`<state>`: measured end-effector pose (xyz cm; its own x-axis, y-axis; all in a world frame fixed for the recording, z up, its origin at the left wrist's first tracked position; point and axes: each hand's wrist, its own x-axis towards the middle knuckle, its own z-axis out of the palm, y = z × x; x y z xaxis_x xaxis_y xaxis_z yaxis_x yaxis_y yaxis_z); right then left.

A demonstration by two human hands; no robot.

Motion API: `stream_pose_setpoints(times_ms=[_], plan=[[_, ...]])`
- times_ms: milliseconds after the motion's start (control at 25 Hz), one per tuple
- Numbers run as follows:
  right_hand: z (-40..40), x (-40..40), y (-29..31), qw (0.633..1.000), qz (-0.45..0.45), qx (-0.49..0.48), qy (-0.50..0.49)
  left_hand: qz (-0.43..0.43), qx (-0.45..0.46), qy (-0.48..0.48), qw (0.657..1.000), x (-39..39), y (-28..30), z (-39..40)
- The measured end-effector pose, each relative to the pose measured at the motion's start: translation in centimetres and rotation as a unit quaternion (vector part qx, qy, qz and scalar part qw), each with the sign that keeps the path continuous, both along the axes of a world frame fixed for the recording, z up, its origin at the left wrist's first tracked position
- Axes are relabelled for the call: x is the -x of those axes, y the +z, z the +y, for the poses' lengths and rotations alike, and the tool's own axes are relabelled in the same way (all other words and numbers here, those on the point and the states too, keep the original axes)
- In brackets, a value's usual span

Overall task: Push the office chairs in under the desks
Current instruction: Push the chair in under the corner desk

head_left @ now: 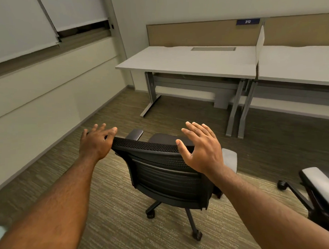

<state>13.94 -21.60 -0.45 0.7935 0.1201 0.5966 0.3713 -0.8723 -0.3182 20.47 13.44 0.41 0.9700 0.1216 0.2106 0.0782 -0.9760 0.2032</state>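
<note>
A black mesh-backed office chair (167, 178) stands on the carpet, its back toward me, a good distance in front of the white desk (186, 66). My left hand (94, 140) is at the top left corner of the backrest, fingers spread, thumb just over the rim. My right hand (200, 149) hovers open at the top right corner, fingers apart, not clasping it. The space under the desk holds no chair.
A second chair (319, 191) with grey armrests juts in at the lower right, one caster (282, 185) out. A second desk (297, 67) adjoins on the right behind a divider panel. A wall with window blinds runs along the left. Grey desk legs (152, 93) flank the opening.
</note>
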Motion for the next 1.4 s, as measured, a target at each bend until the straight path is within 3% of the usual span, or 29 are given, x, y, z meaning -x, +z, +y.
stream_pose_setpoints(times_ms=[200, 600, 1400], plan=[[-0.6, -4.6, -0.1, 1.000, 0.023, 0.001, -0.002, 0.041, -0.037, 0.004, 0.998, -5.0, 0.0, 1.6], [-1.6, -16.8, -0.4, 0.971, 0.236, 0.040, -0.019, 0.007, -0.025, 0.049, 0.998, -13.3, -0.3, 0.6], [3.3, -45.6, 0.0, 0.972, 0.233, 0.025, 0.004, -0.005, -0.023, 0.074, 0.997, -39.3, -0.4, 5.3]])
